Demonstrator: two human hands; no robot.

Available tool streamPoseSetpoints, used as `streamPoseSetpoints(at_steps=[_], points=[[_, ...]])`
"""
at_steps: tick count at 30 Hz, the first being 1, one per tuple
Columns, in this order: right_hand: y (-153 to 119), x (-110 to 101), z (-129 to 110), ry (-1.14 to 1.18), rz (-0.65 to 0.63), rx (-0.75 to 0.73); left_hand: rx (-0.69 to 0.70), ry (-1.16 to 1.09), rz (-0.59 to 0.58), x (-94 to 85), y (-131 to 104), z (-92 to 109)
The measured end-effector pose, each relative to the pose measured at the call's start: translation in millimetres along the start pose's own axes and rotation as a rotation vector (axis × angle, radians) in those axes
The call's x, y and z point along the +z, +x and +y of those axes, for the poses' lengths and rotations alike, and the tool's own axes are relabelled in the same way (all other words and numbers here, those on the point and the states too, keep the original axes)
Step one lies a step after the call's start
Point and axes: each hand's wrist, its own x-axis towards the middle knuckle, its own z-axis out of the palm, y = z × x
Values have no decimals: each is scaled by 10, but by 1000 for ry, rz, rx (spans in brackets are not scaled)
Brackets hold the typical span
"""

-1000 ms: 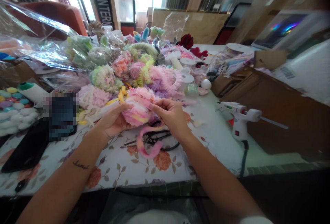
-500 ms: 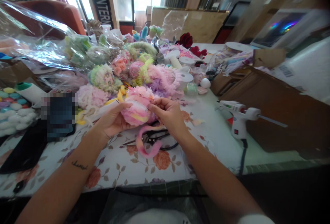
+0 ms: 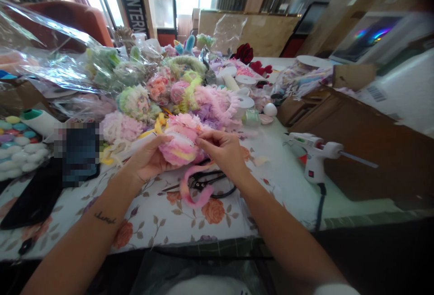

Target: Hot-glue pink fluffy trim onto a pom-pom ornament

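My left hand (image 3: 152,154) is closed around the left side of a ball wrapped in fuzzy pink yarn (image 3: 178,155), thumb on top. A white patch and a pale yellow streak show on the ball's surface. At the ball's right edge, my right hand (image 3: 222,150) pinches the pink yarn between thumb and fingertips; the exact grip is partly hidden. A loose strand of this yarn (image 3: 186,193) curls down below the hands onto the tablecloth. It lies across black-handled scissors (image 3: 200,184), whose blades point left.
A white glue gun (image 3: 313,150) with a glue stick stands at right, beside a brown cardboard box (image 3: 366,150). Pastel yarn and fluffy balls (image 3: 135,100) pile up behind my hands. At left are a phone (image 3: 81,154) and a bag of coloured balls (image 3: 20,145).
My right hand has shifted very slightly right and down along the ball's edge. The left hand and the ball stay almost still.
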Motion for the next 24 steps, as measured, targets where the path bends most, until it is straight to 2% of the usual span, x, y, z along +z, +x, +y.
streamPoseSetpoints(at_steps=[7,24], points=[[5,-13,7,-64,11,-126,6,-4,2,-7,9,-11],[35,-159,17,-167,-155,-63,41,59,-3,-5,22,-53]])
